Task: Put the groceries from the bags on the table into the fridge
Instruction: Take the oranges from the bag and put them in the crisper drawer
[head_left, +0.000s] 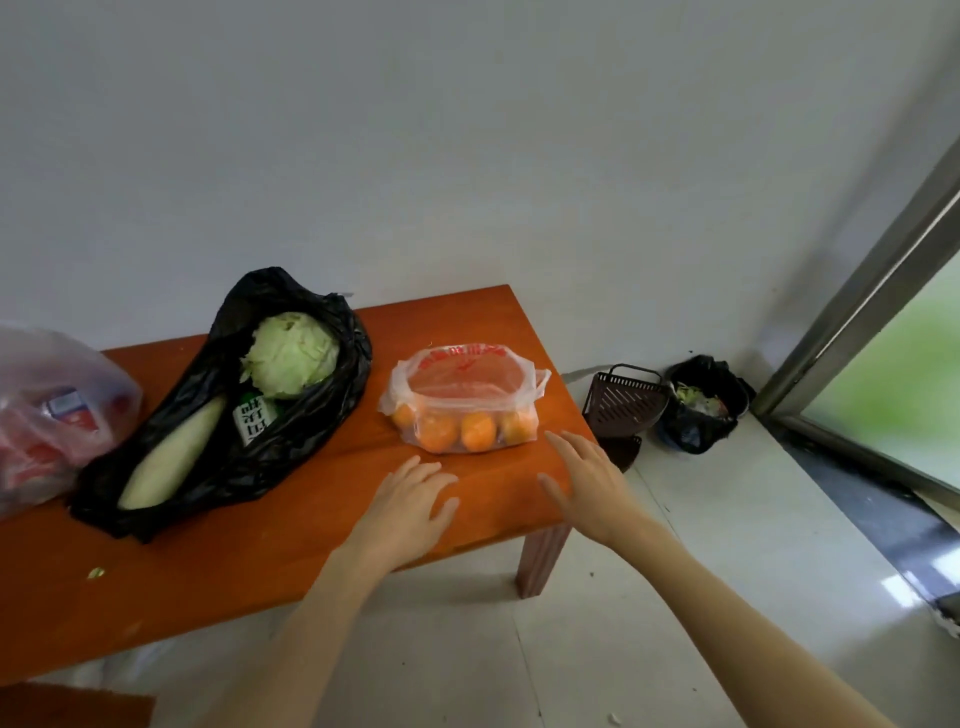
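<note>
Fingers straight and spread, holding nothing, the left hand (410, 499) and right hand (584, 480) hover over the orange wooden table (322, 519) just short of the clear bag of oranges (465, 400), with the black bag (228, 415) of cabbage (291, 356) and white radish (174, 457) farther left.

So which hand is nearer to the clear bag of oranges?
Right. The right hand reaches its fingertips just beside the clear bag of oranges, at its right corner; the left hand hovers lower, in front.
</note>
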